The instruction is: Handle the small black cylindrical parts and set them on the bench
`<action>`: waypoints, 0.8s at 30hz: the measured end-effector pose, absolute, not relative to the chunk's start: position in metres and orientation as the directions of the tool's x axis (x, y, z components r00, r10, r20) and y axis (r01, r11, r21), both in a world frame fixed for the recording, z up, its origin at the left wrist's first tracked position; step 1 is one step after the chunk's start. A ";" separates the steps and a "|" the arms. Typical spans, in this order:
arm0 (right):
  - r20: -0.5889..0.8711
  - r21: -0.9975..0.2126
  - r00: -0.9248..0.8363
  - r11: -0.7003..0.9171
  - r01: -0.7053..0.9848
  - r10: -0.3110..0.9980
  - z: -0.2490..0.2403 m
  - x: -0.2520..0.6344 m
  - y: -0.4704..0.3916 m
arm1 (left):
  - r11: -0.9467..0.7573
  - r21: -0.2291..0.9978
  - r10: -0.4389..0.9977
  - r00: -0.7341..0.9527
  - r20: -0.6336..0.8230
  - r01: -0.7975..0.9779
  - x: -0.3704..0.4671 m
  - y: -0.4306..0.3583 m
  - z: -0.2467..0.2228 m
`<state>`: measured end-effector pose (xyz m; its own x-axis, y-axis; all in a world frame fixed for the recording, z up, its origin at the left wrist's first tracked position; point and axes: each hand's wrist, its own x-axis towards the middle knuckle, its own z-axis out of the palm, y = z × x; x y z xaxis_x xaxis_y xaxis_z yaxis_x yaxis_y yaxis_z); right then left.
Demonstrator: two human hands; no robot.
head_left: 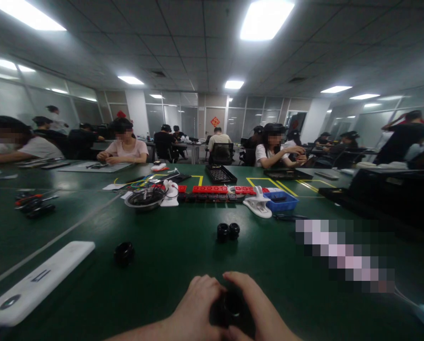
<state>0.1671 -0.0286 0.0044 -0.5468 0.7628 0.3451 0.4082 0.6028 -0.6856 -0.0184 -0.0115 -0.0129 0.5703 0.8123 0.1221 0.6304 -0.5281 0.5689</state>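
At the bottom middle of the head view, a black ring-shaped part (234, 305) with a round opening sits between my two hands, close above the table. My left hand (199, 303) curls around its left side, fingers bent. On the other side, my right hand (257, 303) wraps the part from the right. The fingertips are partly hidden behind it and in shadow. Two similar black ring parts (223, 231) stand side by side ahead of my hands, and another black ring part (124, 254) lies to the left.
A long white case (44, 282) lies at left. Further back are red and black bins (212, 189), a blue tray (281, 201), a white clip stand (259, 203) and a bowl of cables (146, 198). A blurred strip (343, 255) is at right. Co-workers sit across the green table (169, 237).
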 end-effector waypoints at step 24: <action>0.284 -0.703 -0.458 0.507 0.498 0.843 0.006 0.160 -0.032 | -0.556 0.518 0.799 0.589 0.118 0.650 -0.018 -0.013 -0.011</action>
